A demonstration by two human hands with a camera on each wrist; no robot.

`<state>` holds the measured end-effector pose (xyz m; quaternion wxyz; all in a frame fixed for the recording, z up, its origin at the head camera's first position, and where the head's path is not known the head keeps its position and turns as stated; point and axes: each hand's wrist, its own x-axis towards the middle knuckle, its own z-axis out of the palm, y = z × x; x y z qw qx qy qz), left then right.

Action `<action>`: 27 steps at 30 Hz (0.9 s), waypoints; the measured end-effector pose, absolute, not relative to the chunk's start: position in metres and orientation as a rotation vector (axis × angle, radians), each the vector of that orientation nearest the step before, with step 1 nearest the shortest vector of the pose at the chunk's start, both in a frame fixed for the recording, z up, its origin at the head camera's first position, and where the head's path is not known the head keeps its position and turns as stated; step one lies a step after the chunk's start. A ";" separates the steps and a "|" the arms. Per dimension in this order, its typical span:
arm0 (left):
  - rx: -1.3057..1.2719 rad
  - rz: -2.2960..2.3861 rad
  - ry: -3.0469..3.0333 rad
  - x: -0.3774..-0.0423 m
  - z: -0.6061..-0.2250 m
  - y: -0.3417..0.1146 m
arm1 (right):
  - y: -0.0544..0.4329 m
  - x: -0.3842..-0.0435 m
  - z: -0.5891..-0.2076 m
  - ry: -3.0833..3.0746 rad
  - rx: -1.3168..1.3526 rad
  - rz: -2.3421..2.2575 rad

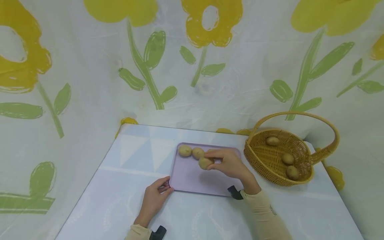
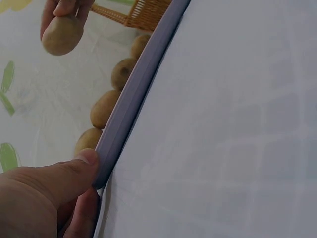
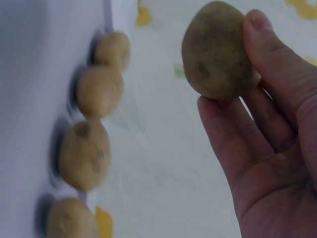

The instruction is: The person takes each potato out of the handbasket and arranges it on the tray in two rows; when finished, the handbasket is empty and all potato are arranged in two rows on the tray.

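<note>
Between its thumb and fingers my right hand [image 1: 226,163] pinches a potato [image 1: 205,163], raised over a lilac tray [image 1: 189,176]. In the right wrist view that potato [image 3: 218,52] is brownish with dark spots. My left hand [image 1: 156,196] grips the tray at its near left corner; the left wrist view has the thumb [image 2: 88,157] on the rim and fingers curled below. Several potatoes lie in a row along the tray's far side, among them one potato [image 1: 184,150] at the far left corner and another [image 1: 198,153] beside it. My right hand hides part of this row in the head view.
Right of the tray stands a wicker basket [image 1: 264,163] with a tall arched handle [image 1: 300,113]. Inside it are three potatoes, one [image 1: 272,141] near the back. The table [image 1: 132,176] has a pale patterned cover, and a flower-printed curtain [image 1: 228,100] hangs behind it.
</note>
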<state>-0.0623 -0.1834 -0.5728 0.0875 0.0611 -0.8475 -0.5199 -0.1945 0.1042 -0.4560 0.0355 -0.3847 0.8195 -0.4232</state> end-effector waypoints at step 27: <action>0.131 -1.538 -2.517 -0.063 -0.573 -0.184 | 0.024 -0.201 -0.494 2.504 -1.034 -1.153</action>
